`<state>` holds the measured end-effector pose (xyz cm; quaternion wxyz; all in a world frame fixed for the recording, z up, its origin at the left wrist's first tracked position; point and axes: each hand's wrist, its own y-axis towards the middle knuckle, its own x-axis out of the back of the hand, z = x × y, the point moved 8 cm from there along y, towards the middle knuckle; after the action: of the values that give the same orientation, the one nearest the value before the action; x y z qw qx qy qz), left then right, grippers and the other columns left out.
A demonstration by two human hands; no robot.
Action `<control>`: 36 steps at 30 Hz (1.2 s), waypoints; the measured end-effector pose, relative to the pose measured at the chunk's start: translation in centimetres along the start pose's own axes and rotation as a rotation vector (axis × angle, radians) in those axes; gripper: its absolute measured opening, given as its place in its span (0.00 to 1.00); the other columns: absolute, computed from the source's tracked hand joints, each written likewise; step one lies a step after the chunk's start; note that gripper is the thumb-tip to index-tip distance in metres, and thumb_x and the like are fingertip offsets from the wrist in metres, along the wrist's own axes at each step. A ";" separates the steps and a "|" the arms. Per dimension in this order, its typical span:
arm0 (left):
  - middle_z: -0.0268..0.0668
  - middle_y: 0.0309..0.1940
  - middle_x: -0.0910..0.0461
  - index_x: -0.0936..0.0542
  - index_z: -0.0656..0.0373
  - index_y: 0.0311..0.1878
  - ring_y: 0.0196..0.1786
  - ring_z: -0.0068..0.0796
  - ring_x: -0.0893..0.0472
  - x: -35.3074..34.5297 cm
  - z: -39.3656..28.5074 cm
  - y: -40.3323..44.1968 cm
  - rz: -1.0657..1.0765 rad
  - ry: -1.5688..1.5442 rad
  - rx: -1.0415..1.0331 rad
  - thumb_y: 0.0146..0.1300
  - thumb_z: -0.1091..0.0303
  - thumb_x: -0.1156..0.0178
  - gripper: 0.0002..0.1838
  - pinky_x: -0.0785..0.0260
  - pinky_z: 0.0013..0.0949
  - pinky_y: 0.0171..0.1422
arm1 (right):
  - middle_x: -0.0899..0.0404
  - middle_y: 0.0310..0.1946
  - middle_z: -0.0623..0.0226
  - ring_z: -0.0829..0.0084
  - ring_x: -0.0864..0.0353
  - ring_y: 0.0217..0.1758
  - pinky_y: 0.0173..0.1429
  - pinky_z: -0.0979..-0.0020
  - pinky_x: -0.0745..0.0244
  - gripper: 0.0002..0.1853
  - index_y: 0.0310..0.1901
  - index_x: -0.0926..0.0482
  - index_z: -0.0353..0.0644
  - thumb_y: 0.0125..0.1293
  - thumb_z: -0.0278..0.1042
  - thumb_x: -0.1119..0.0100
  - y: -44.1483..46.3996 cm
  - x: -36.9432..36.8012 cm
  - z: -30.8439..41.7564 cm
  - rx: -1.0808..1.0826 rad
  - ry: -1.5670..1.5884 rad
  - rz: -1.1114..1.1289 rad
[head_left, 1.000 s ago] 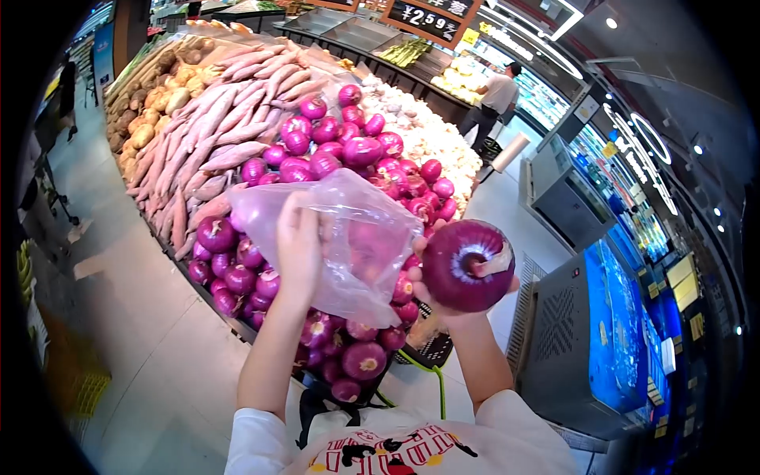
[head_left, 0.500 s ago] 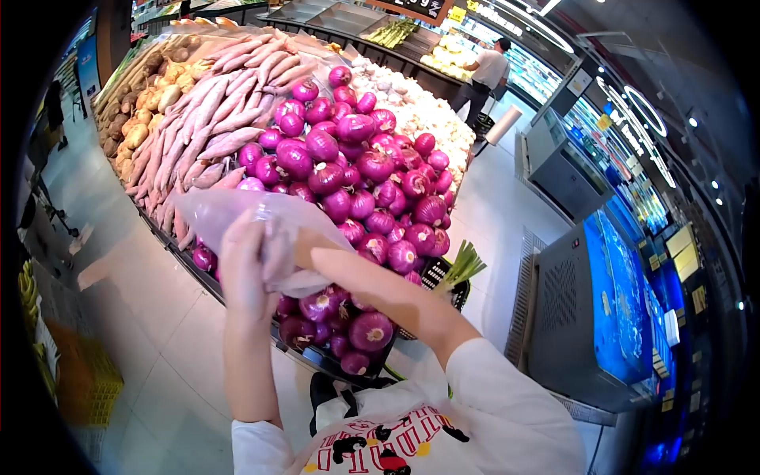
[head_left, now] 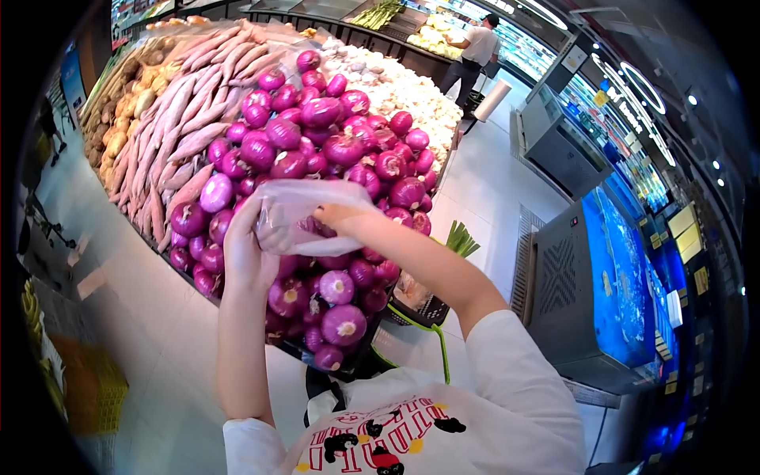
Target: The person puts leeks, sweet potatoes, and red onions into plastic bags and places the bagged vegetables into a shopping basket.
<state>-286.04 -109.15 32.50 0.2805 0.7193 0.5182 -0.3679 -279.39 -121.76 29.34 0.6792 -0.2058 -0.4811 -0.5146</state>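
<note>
A thin, clear plastic bag (head_left: 305, 194) is stretched between my two hands above a heap of red onions (head_left: 344, 149). My left hand (head_left: 247, 233) is closed on the bag's left side. At the bag's right side my right hand (head_left: 342, 222) grips the film, which partly covers its fingers. Onions show through the film and between the hands. Below the bag, more onions lie close to my wrists, at the near corner of the display.
Sweet potatoes (head_left: 190, 111), potatoes (head_left: 119, 142) and garlic (head_left: 380, 75) lie beside the onions. A black basket (head_left: 423, 309) with leafy green stalks (head_left: 461, 239) stands at right. Freezer cabinets (head_left: 582, 293) line the right side. Another person (head_left: 477, 47) stands at the back.
The bag has moved right and is spread wider, its left end no longer trailing past my left hand. My right hand has shifted right and up, and the view has moved slightly.
</note>
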 end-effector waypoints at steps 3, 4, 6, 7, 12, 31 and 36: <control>0.23 0.16 0.41 0.31 0.55 0.31 0.15 0.14 0.46 0.5 2.1 1.8 0.022 -0.072 -0.009 0.68 0.63 0.55 0.10 0.55 0.21 0.20 | 0.23 0.47 0.59 0.69 0.27 0.53 0.57 0.70 0.34 0.17 0.52 0.28 0.38 0.64 0.35 0.53 -2.3 -0.8 -3.4 -0.021 0.155 0.028; 0.23 0.16 0.41 0.31 0.55 0.31 0.16 0.14 0.45 0.6 2.6 2.2 -0.045 -0.081 -0.023 0.68 0.63 0.55 0.10 0.55 0.21 0.20 | 0.23 0.46 0.55 0.65 0.26 0.52 0.56 0.68 0.34 0.15 0.49 0.26 0.37 0.63 0.33 0.54 -2.8 -4.2 -6.9 0.081 0.546 -0.081; 0.22 0.17 0.40 0.29 0.54 0.32 0.16 0.13 0.45 0.2 2.9 2.2 -0.145 -0.026 -0.068 0.67 0.64 0.53 0.08 0.54 0.20 0.21 | 0.24 0.44 0.56 0.61 0.27 0.50 0.56 0.65 0.33 0.14 0.46 0.24 0.37 0.59 0.25 0.55 -7.7 2.3 1.4 0.581 0.025 0.198; 0.22 0.18 0.38 0.28 0.54 0.32 0.16 0.13 0.43 0.5 3.0 2.3 -0.138 -0.003 -0.101 0.66 0.64 0.52 0.08 0.53 0.20 0.21 | 0.28 0.51 0.56 0.63 0.31 0.58 0.64 0.66 0.39 0.17 0.52 0.27 0.38 0.60 0.27 0.53 -9.3 3.6 0.1 0.548 0.258 0.218; 0.23 0.24 0.28 0.25 0.53 0.35 0.20 0.13 0.37 1.2 3.9 0.5 -0.703 0.231 -0.360 0.62 0.62 0.46 0.06 0.47 0.17 0.23 | 0.20 0.39 0.63 0.71 0.21 0.44 0.52 0.70 0.29 0.09 0.41 0.21 0.36 0.59 0.23 0.46 -17.0 11.1 -9.3 0.262 0.650 0.116; 0.27 0.27 0.27 0.24 0.56 0.38 0.28 0.17 0.30 -2.1 8.5 -3.2 -0.398 0.330 -0.381 0.66 0.62 0.51 0.09 0.37 0.24 0.32 | 0.33 0.45 0.56 0.60 0.26 0.43 0.49 0.66 0.30 0.23 0.49 0.28 0.40 0.51 0.38 0.37 -14.6 3.3 -43.3 -0.419 0.361 -0.597; 0.26 0.26 0.27 0.26 0.57 0.39 0.28 0.17 0.31 -1.6 8.0 -4.3 -0.541 0.352 -0.466 0.66 0.62 0.52 0.10 0.38 0.23 0.33 | 0.33 0.53 0.56 0.55 0.33 0.57 0.61 0.62 0.37 0.27 0.53 0.30 0.41 0.48 0.33 0.39 -13.6 5.6 -35.4 -0.114 0.577 -0.484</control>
<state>-292.37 -114.96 29.14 0.2362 0.5260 0.7986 -0.1724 -275.92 -157.25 15.19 0.6330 0.0293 -0.2755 -0.7228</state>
